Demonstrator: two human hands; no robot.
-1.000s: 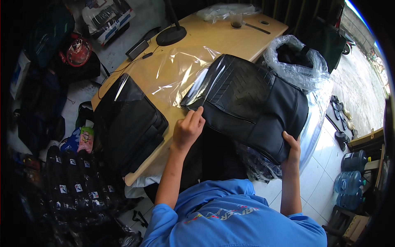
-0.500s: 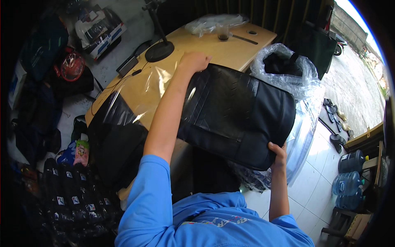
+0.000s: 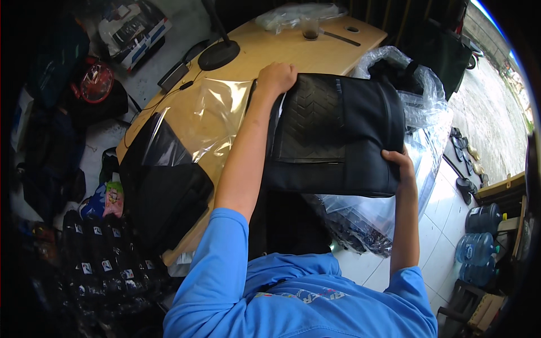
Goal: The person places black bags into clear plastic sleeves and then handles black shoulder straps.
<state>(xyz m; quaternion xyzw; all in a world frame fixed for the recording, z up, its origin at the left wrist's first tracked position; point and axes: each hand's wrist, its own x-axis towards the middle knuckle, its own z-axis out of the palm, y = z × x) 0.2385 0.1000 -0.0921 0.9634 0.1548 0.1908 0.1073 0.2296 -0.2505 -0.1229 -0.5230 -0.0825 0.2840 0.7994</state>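
The right hand [image 3: 401, 162] has its thumb over the near right end of a black backpack [image 3: 367, 132], its fingers hidden beneath. The backpack lies held at the near right edge of a wooden table [image 3: 270, 52]. Clear plastic film [image 3: 217, 115] spreads to its left. At its far left corner, the left hand [image 3: 278, 79] is curled closed, apparently gripping its edge; fingertips hidden. The step looks like fitting backpack and film together; next probably calls for a steady right hold while the left works the film.
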